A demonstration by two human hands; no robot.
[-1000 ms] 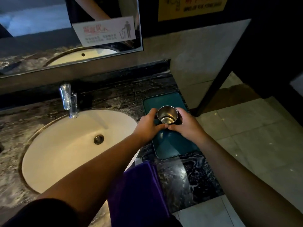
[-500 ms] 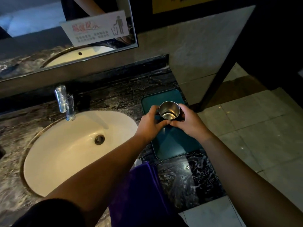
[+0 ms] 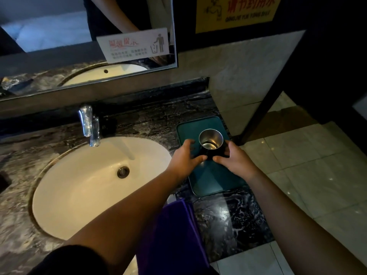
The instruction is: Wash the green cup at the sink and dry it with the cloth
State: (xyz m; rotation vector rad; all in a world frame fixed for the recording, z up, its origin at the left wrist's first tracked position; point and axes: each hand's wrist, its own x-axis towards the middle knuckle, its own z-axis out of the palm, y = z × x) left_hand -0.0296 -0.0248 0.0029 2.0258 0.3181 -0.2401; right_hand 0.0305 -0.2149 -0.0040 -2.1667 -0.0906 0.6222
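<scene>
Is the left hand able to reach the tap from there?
Probably yes. The left hand sits beside the cup the right hand holds, and only the open sink lies between it and the tap.

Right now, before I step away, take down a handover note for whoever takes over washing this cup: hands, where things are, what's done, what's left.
Left hand: open, fingers spread beside the green cup, thumb tip near its base.
Right hand: grips the cup from its right side.
Cup: mouth up, over the teal tray, right of the sink; I cannot tell whether it rests on the tray.
Purple cloth: at the counter's near edge, between the forearms, in neither hand.
Done: cup is in hand; nothing shows it washed.
Left: carry it under the tap, wash it, then dry it with the cloth.
</scene>
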